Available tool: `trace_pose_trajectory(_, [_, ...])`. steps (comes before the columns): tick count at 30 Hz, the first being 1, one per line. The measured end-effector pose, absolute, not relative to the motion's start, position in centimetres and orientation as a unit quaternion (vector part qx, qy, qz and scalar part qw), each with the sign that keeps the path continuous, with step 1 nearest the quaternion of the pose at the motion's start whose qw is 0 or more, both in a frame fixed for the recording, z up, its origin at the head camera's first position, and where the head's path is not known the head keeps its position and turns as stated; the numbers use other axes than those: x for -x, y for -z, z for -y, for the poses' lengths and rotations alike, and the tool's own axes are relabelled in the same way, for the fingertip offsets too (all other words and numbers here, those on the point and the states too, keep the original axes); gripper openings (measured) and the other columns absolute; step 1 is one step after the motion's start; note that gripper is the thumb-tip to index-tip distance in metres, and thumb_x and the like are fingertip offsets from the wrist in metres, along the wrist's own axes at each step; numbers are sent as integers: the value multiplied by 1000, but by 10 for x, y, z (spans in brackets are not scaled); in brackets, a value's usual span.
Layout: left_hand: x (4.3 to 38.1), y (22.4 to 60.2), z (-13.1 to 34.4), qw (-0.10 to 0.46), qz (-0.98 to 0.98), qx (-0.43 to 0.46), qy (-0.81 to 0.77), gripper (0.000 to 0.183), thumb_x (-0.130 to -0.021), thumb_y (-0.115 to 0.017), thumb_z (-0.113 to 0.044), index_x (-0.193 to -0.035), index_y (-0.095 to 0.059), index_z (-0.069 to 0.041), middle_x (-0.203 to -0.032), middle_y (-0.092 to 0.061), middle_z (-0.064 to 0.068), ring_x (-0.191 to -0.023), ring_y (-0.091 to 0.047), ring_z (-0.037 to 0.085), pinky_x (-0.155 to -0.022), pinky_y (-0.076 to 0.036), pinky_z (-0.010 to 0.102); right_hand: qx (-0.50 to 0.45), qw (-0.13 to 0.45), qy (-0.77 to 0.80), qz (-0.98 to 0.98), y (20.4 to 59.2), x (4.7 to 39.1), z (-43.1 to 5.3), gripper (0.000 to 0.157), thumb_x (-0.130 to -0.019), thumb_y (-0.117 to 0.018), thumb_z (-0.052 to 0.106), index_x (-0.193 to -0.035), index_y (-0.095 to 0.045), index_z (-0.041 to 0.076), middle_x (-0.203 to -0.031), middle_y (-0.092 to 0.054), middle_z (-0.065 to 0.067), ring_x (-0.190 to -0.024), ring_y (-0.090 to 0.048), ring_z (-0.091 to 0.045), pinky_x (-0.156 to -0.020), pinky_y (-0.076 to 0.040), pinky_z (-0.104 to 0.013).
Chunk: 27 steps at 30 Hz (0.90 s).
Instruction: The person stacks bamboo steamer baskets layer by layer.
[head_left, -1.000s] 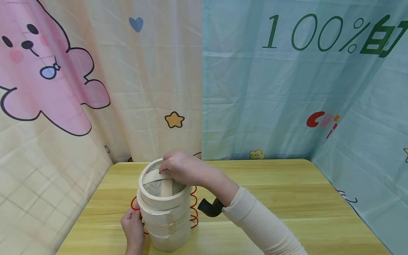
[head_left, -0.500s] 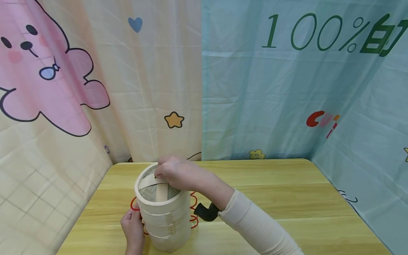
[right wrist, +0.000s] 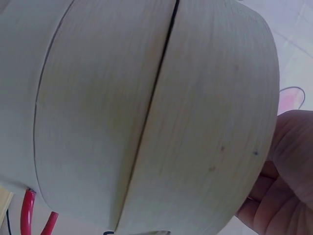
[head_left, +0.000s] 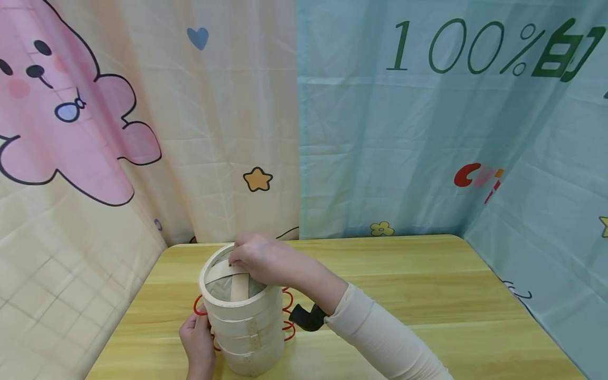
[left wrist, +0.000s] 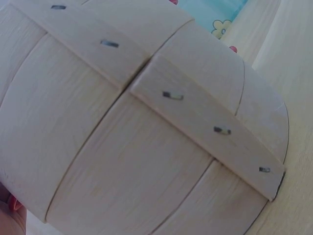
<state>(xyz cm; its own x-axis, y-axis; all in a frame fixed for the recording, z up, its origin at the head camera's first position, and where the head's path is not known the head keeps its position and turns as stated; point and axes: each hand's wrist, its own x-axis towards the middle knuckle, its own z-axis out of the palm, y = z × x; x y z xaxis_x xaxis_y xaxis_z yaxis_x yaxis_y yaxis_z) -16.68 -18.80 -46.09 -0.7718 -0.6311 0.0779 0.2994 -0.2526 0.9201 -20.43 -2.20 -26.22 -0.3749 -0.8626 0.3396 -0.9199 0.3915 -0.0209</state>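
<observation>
A stack of pale bamboo steamer baskets [head_left: 247, 338] stands on the table, topped by a lid [head_left: 237, 303] with crossed strips. My right hand [head_left: 266, 258] reaches over from the right and pinches the lid's curved strip handle [head_left: 219, 270]. Low on the left side, my left hand [head_left: 196, 338] holds a red ring handle [head_left: 199, 306]; its fingertips are partly hidden by the stack. The left wrist view is filled by the stapled basket walls [left wrist: 132, 166]. In the right wrist view, the lid's side [right wrist: 210, 107] appears beside my right hand [right wrist: 288, 171].
More red rings [head_left: 288, 316] stick out on the stack's right side. A black device [head_left: 307, 318] is at the right wrist. The wooden table [head_left: 427, 295] extends right, with printed curtains [head_left: 361, 132] behind it and along both sides.
My right hand has brought the lid slightly left and down, from sitting raised and off-centre to lying level on the top basket. The left hand stays where it was.
</observation>
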Motion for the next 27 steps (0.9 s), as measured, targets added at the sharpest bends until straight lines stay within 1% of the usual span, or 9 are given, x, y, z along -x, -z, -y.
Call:
trace_pose_trajectory(7, [167, 462, 190, 297, 533, -158, 776, 36, -88, -54, -2, -55, -64, -13, -47, -46, -6, -40, -39, 3, -34, -30, 18, -537, 157, -120, 820, 267, 203, 23, 15, -90, -56, 4, -88, -71, 9, -79, -54, 1, -69, -49, -7, -60, -39, -11])
trace_pose_trajectory(14, [166, 463, 190, 299, 532, -159, 776, 38, -88, -55, -3, -52, -60, -11, -46, -47, -6, -40, -40, 4, -34, -30, 18, -548, 188, -128, 805, 273, 204, 23, 14, -89, -57, 2, -87, -70, 8, -83, -57, 0, -75, -53, -11, -68, -42, -14])
trace_pose_trajectory(16, [166, 463, 190, 299, 534, -161, 774, 38, -88, -55, -3, -52, -61, -12, -46, -47, -6, -40, -40, 4, -34, -30, 18, -552, 191, -134, 801, 275, 204, 22, 13, -89, -57, 3, -88, -69, 8, -84, -56, 0, -76, -53, -11, -70, -42, -14])
trace_pose_trajectory(20, [165, 462, 190, 289, 529, -165, 781, 38, -89, -54, -3, -53, -60, -12, -46, -43, -5, -38, -37, 4, -34, -30, 18, -549, 171, -177, 799, 278, 205, 17, 12, -90, -57, 6, -95, -68, 7, -88, -57, -2, -81, -54, -12, -75, -41, -14])
trace_pose_trajectory(23, [165, 461, 189, 282, 525, -164, 786, 38, -89, -54, -4, -52, -58, -10, -46, -42, -5, -37, -37, 5, -34, -30, 17, -533, 159, -221, 801, 280, 206, 6, 17, -91, -56, 6, -105, -65, 4, -94, -60, -3, -85, -55, -12, -77, -42, -14])
trace_pose_trajectory(24, [165, 460, 189, 282, 527, -166, 784, 38, -89, -54, -4, -52, -59, -11, -46, -42, -5, -38, -37, 4, -34, -30, 18, -527, 164, -236, 800, 281, 206, 2, 18, -90, -57, 5, -106, -65, 4, -96, -60, -3, -85, -55, -12, -78, -42, -15])
trace_pose_trajectory(27, [166, 460, 189, 284, 530, -164, 782, 37, -89, -55, -4, -54, -62, -12, -46, -44, -5, -39, -38, 4, -35, -30, 18, -514, 202, -278, 786, 286, 209, -15, 19, -87, -60, 0, -105, -65, 1, -97, -62, -6, -87, -57, -14, -78, -44, -17])
